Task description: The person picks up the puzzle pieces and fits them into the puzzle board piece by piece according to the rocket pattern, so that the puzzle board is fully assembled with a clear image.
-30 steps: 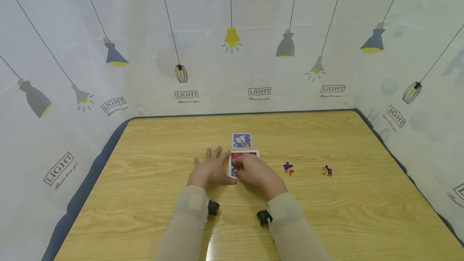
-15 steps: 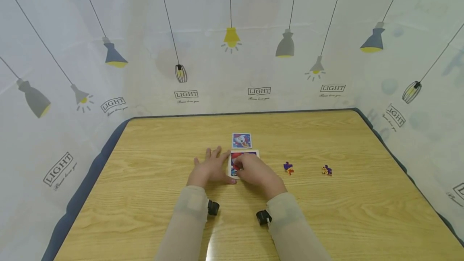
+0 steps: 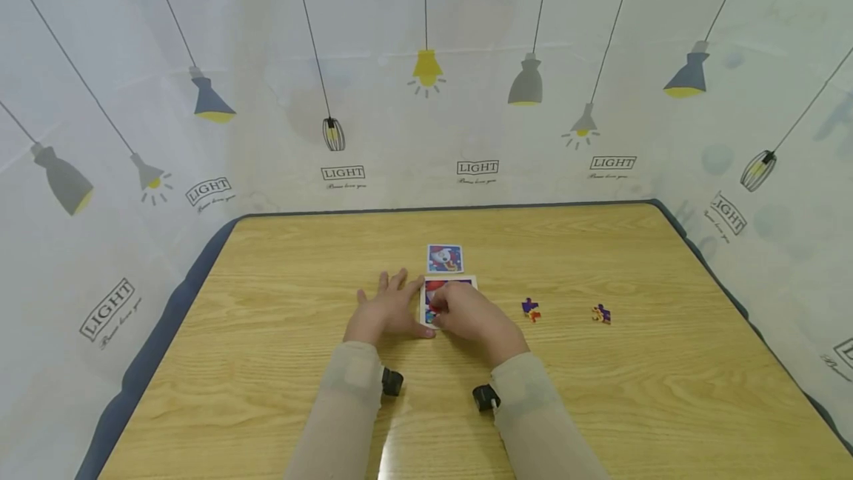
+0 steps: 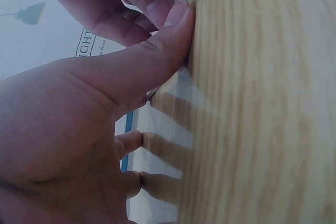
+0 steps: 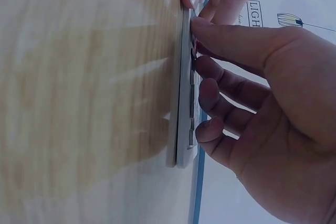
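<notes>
A jigsaw puzzle board (image 3: 432, 315) with a pale frame lies on the table, partly covered by my hands. My left hand (image 3: 389, 311) rests at its left side with fingers spread and straight; the thumb presses the near-left corner. Over the board, my right hand (image 3: 472, 317) has curled fingers. In the right wrist view, its thumb and index finger pinch a small dark jigsaw piece (image 5: 193, 54) at the board's surface, mostly hidden. The other fingertips of that hand rest on or just over the board; I cannot tell which.
Just beyond the board lies a square picture card (image 3: 444, 258). Two loose jigsaw pieces lie to the right, a nearer purple-and-orange piece (image 3: 530, 310) and a farther piece (image 3: 601, 313). The wooden table (image 3: 266, 361) meets a lamp-printed cloth (image 3: 373, 58) at its back and sides.
Both hands stay in place on the board. The right fingers shift only very slightly; the card and the two loose pieces have not moved.
</notes>
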A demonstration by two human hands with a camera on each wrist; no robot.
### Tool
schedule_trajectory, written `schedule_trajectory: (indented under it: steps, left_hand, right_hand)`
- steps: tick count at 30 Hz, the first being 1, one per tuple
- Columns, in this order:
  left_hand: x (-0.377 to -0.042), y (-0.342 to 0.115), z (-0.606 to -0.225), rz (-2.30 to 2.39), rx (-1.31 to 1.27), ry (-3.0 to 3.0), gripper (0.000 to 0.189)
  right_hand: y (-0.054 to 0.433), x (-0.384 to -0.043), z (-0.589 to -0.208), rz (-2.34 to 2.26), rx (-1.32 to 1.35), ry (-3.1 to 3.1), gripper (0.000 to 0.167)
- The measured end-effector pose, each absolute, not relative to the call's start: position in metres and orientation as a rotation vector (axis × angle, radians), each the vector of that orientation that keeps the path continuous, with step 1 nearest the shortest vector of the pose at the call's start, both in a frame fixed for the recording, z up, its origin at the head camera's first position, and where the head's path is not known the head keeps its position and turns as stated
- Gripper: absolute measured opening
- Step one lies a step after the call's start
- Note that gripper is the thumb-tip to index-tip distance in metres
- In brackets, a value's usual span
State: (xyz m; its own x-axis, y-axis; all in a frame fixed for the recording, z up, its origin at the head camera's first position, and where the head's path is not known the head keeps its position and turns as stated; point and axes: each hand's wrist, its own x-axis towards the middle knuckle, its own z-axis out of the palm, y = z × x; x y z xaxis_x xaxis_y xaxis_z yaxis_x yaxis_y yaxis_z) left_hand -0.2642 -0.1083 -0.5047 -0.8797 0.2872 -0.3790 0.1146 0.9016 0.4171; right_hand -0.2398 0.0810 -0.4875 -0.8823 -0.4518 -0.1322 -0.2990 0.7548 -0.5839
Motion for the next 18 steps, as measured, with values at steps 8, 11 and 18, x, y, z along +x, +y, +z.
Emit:
schedule_trajectory:
  steps: [8,11,18]
  left_hand:
    - [-0.259,-0.108,-0.496,0.543,0.301,2.626,0.114]
    - [-0.258,-0.109,-0.495,0.549,0.311,2.627,0.113]
    - [-0.254,-0.107,-0.490,0.542,0.297,2.621,0.111]
  right_hand:
    - [0.081,-0.244,-0.486,-0.854,-0.600,2.628,0.015]
    - [0.081,-0.245,-0.486,-0.840,-0.589,2.632,0.013]
    - [0.081,-0.245,-0.485,-0.828,-0.573,2.644,0.008]
